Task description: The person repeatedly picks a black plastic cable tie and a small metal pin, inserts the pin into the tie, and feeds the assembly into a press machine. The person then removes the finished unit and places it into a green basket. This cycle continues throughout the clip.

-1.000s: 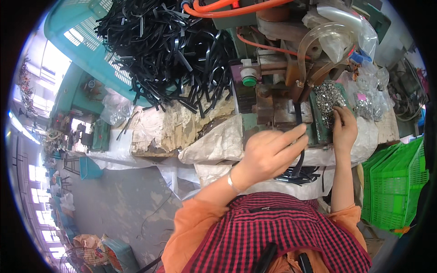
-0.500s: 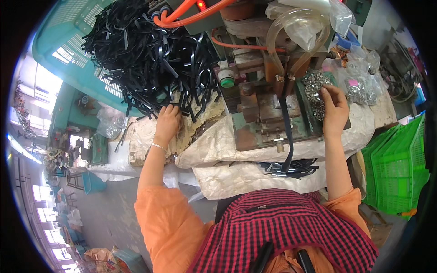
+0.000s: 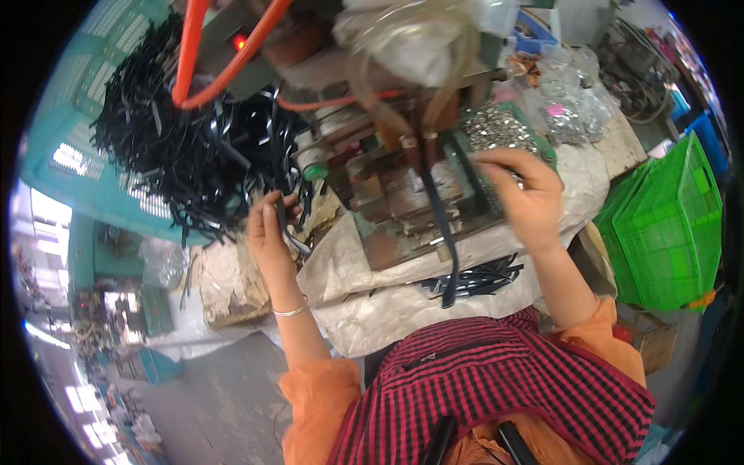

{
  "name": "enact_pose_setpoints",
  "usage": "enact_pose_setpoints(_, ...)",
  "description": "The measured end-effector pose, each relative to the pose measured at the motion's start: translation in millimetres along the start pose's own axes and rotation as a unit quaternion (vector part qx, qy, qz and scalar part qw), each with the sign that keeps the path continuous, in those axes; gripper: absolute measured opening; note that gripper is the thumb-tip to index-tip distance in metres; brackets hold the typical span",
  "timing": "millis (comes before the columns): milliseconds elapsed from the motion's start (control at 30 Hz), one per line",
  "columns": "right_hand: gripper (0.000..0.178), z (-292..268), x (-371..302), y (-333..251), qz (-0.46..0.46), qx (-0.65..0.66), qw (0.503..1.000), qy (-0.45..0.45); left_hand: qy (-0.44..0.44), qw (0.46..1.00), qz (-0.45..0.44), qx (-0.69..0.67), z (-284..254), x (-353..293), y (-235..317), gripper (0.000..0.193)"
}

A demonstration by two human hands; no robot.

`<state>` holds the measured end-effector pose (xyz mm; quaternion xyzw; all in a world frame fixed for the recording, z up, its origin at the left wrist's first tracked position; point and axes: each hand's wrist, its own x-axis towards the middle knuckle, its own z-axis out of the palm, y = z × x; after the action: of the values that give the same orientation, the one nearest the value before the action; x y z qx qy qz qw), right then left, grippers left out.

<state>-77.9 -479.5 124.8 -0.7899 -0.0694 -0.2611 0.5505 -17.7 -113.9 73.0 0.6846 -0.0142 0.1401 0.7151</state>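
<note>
My left hand pinches a black strip beside a large heap of similar black strips. In the middle stands a metal press with one black strip hanging from it toward me. My right hand is just right of the press, by a tray of small shiny metal pieces. Its thumb and forefinger are drawn together, pointing at the press; motion blurs the tips, and whatever lies between them is too small to make out.
Several finished-looking strips lie on pale sheeting below the press. A teal basket backs the heap. Green crates stand at the right, and bags of metal bits sit behind the tray. Orange hoses loop overhead.
My left hand has drawn a black strip out of the heap. My right hand has come off the metal pieces toward the press. The whole view has shifted and turned.
</note>
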Motion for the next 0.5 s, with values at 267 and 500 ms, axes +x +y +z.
enact_pose_setpoints(267,0.033,61,7,-7,0.037,0.151,0.985,0.077,0.106,0.982,-0.153,-0.034,25,-30,-33,0.045)
enact_pose_setpoints(500,0.046,61,16,-29,0.14,0.294,0.945,0.009,0.101,0.967,0.233,0.009,91,-46,74,0.012)
